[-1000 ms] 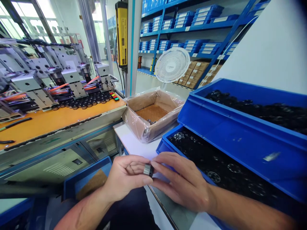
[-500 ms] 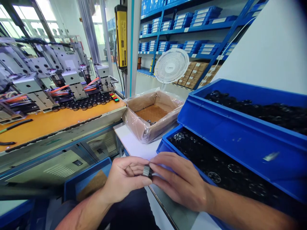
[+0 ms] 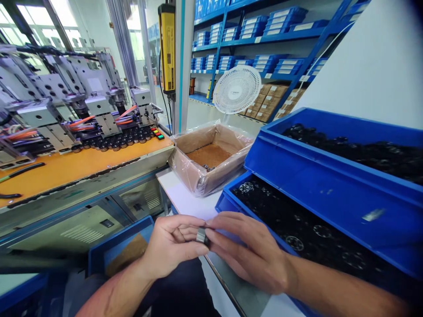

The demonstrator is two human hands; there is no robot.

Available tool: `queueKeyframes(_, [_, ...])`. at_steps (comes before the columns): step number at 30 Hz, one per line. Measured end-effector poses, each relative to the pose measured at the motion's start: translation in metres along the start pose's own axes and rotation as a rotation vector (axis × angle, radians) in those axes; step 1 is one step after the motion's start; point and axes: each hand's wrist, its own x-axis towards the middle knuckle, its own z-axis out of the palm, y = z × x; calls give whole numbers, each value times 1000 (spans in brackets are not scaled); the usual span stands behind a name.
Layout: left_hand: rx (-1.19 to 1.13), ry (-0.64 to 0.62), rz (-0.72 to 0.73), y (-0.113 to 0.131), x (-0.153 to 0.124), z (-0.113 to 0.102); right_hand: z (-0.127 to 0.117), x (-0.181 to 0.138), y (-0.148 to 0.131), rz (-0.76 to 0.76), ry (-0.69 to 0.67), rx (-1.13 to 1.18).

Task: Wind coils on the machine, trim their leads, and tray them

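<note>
A small round grey metal part with a black end [image 3: 201, 236] is pinched between the thumb and fingers of my left hand [image 3: 170, 246]. From the other side, my right hand [image 3: 251, 248] presses its fingertips on the black end of that part. Fingers cover much of the part, so its full shape is hidden. Both hands hover over the near edge of a white worktop [image 3: 185, 198]. Just right of my right hand stands the lower blue bin [image 3: 231, 202], filled with black parts and a few pale rings.
An upper blue bin [image 3: 317, 176] of black parts sits above the lower one. A plastic-lined carton [image 3: 185, 169] stands ahead, a white fan [image 3: 237, 90] behind it. At left, a machine [image 3: 99, 105] stands on an orange bench [image 3: 66, 171]; a blue crate [image 3: 95, 259] lies below.
My right fingertips have shifted slightly on the part, and the part is tilted a little differently. My left hand stays almost where it was.
</note>
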Motion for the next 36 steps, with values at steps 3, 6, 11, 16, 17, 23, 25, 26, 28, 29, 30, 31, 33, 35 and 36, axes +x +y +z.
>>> queueKeyframes(3, [-16, 3, -1, -1, 1, 0, 0, 1, -1, 17, 23, 12])
queueKeyframes(6, [-21, -16, 10, -2, 0, 0, 0, 3, -1, 24, 18, 19])
queueKeyframes(11, [-39, -55, 22, -3, -1, -1, 0, 4, -1, 27, -4, 15])
queueKeyframes(16, [-38, -56, 7, -2, 0, 0, 0, 5, 1, 11, -14, -5])
queueKeyframes(17, [-37, -53, 2, -2, 0, 0, 0, 5, 1, 10, -12, -19])
queueKeyframes(23, [-18, -27, -45, -2, -2, -3, -5, 6, 1, -64, -30, -116])
queueKeyframes(25, [-9, -19, -61, -1, -3, -4, -5, 7, 1, -82, -35, -114])
queueKeyframes(26, [-2, -13, -69, -1, -3, -5, -5, 7, 1, -78, -40, -110])
queueKeyframes(28, [12, -1, -88, 0, -4, -6, -3, 7, 2, -74, -46, -103])
queueKeyframes(29, [19, 3, -93, 1, -4, -6, -2, 6, 2, -79, -48, -99])
queueKeyframes(30, [23, 2, -96, 0, -4, -5, -2, 6, 2, -86, -50, -96])
queueKeyframes(31, [21, 2, -91, -1, -5, -4, -1, 6, 3, -88, -47, -93])
queueKeyframes(33, [-5, 20, -56, -5, -5, 1, 0, 5, 3, -70, -43, -84])
queueKeyframes(35, [-47, 76, 5, -13, -6, 7, 0, 5, 3, -58, -46, -93])
queueKeyframes(36, [-68, 109, 42, -17, -7, 10, 0, 6, 2, -59, -45, -107])
